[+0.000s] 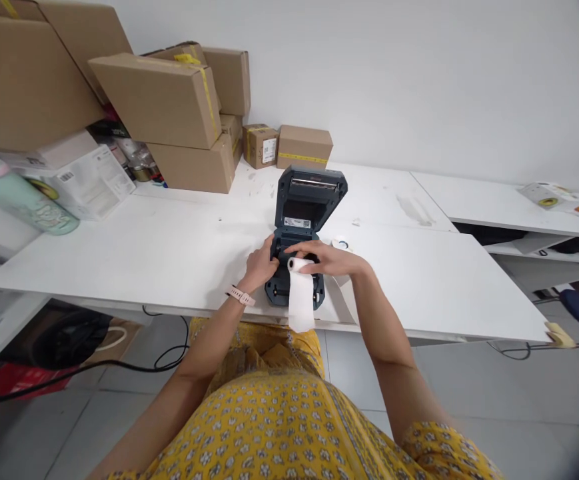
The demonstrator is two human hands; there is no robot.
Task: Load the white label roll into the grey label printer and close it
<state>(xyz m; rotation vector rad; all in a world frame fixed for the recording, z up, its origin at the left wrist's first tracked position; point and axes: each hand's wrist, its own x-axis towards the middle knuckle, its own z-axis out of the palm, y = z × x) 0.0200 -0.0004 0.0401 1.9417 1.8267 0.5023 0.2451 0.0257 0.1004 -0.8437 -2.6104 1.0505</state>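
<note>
A dark blue-grey label printer [298, 200] stands on the white table with its lid raised. My right hand [319, 257] grips a small roll of white label paper [301, 287] over the open body, thumb and fingers around the roll. The paper's loose end hangs down over the printer's front and past the table edge. At the printer's left side, my left hand [260, 265] holds the body, fingers bent over the rim and partly hidden inside. A pinkish watch band circles my left wrist. Behind my right wrist lies another white roll [342, 244], partly covered.
Cardboard boxes [169, 100] are stacked at the back left, with two smaller boxes [305, 145] by the wall. A mint-green tumbler [29, 197] and a white box [86, 177] stand at the left. A black cable [119, 363] hangs below the white table [169, 257].
</note>
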